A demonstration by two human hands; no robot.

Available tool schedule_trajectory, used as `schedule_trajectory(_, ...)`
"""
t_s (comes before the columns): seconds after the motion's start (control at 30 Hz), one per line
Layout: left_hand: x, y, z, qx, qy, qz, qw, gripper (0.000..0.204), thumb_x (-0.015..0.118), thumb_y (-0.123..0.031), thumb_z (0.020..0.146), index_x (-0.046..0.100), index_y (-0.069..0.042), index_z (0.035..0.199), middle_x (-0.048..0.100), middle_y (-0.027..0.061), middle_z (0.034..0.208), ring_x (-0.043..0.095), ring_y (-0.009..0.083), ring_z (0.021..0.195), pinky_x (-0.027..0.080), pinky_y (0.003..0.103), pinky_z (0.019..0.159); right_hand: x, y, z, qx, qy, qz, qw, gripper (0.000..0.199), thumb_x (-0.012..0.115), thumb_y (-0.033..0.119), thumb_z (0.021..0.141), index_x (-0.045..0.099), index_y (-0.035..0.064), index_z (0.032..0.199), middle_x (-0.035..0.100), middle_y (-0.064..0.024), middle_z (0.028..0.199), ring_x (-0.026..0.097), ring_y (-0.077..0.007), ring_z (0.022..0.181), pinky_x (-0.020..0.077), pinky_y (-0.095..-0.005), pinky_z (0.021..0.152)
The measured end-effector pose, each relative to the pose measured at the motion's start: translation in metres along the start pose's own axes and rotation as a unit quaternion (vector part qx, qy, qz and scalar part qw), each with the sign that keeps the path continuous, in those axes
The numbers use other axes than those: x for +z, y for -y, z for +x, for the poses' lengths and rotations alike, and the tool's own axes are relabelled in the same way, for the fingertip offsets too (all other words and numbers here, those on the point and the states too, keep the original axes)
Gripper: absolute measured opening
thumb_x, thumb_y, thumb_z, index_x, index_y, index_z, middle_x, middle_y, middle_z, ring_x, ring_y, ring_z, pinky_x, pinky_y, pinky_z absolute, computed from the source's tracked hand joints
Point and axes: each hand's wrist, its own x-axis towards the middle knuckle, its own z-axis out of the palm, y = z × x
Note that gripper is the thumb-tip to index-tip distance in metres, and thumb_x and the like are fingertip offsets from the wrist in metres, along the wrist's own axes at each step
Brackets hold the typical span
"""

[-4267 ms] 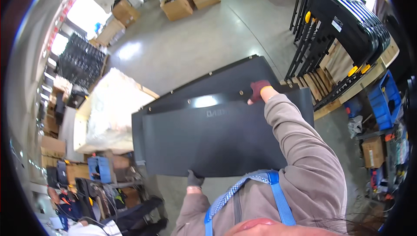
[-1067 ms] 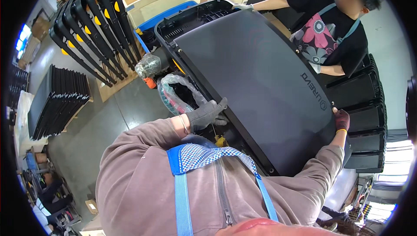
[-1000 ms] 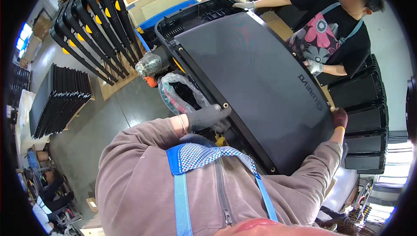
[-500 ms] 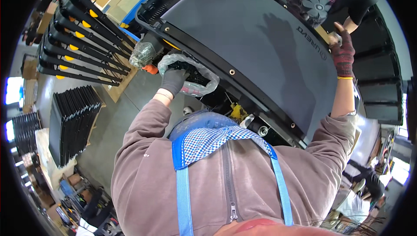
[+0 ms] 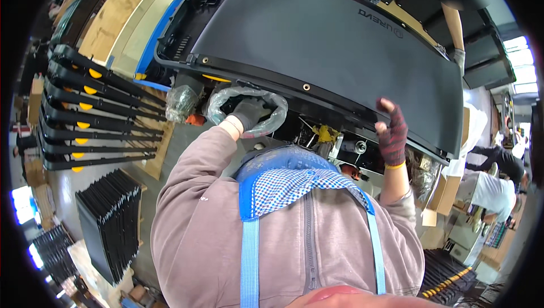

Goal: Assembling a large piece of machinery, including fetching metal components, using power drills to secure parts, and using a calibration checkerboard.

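My left hand (image 5: 248, 114), in a grey glove, reaches into a round container lined with a clear plastic bag (image 5: 277, 124). Its fingertips are lost among the dark contents. Across the bench lies a treadmill deck (image 5: 317, 36) with a black belt and brass-coloured eyelets along its near rail. My right hand (image 5: 392, 135) is raised at the deck's near edge, in a red and black glove with bare fingertips. Its thumb and fingers are apart, with nothing visible between them. At the deck's right end, another person's gloved hand (image 5: 459, 61) rests near the corner.
A plastic-wrapped tool (image 5: 182, 104) with an orange part stands left of the container. Below the deck are a yellow cloth (image 5: 324, 133) and an orange-black power tool (image 5: 352, 171). Black posts (image 5: 102, 112) and stacked black panels (image 5: 110, 217) stand at left. A cardboard box (image 5: 445, 194) is at right.
My right hand has left the deck's far right edge and come down toward me. My left hand has pushed deeper into the container. The view has shifted, and the other person's arm now reaches the deck's right end.
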Motion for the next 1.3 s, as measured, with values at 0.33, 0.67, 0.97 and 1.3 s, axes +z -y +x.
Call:
schedule_trajectory(0.33, 0.051, 0.037, 0.015, 0.133, -0.007, 0.016, 0.991, 0.029, 0.047, -0.019, 0.090, 0.063, -0.021, 0.115, 0.062, 0.0079, 0.115, 0.059, 0.0268, 0.109, 0.048, 0.040, 0.091, 0.084, 0.034, -0.168, 0.390, -0.170, 0.216, 0.879, 0.033, 0.059, 0.024, 0.092, 0.059, 0.0028, 0.117, 0.061, -0.0013, 0.098, 0.052, -0.0073, 0.077, 0.0429, -0.0211, 0.067)
schedule_trajectory(0.67, 0.006, 0.038, -0.027, 0.170, -0.036, 0.095, 0.980, 0.020, 0.050, -0.022, 0.089, 0.065, -0.015, 0.100, 0.062, 0.0084, 0.093, 0.063, 0.0270, 0.089, 0.052, 0.040, 0.077, 0.146, -0.017, -0.281, 0.488, -0.181, 0.120, 0.845, 0.022, 0.062, 0.022, 0.092, 0.064, 0.0037, 0.104, 0.061, 0.0004, 0.082, 0.052, -0.0082, 0.067, 0.0422, -0.0227, 0.062)
schedule_trajectory(0.97, -0.016, 0.038, -0.018, 0.009, 0.028, -0.001, 1.000, 0.021, 0.050, -0.025, 0.091, 0.064, -0.011, 0.098, 0.064, 0.0128, 0.096, 0.065, 0.0271, 0.092, 0.053, 0.041, 0.078, 0.152, -0.123, -0.362, 0.703, -0.213, 0.346, 0.584, 0.032, 0.062, 0.030, 0.088, 0.060, 0.0071, 0.111, 0.063, -0.0041, 0.083, 0.054, -0.0125, 0.060, 0.0427, -0.0246, 0.058)
schedule_trajectory(1.3, 0.068, 0.085, -0.031, -0.101, 0.017, -0.903, 0.418, 0.030, 0.047, -0.033, 0.098, 0.060, -0.008, 0.109, 0.065, 0.0074, 0.094, 0.065, 0.0240, 0.087, 0.054, 0.037, 0.076, 0.158, -0.245, -0.389, 0.717, -0.192, -0.097, 0.662, 0.047, 0.068, 0.040, 0.079, 0.057, 0.0156, 0.117, 0.064, -0.0084, 0.100, 0.062, -0.0222, 0.089, 0.0476, -0.0334, 0.077)
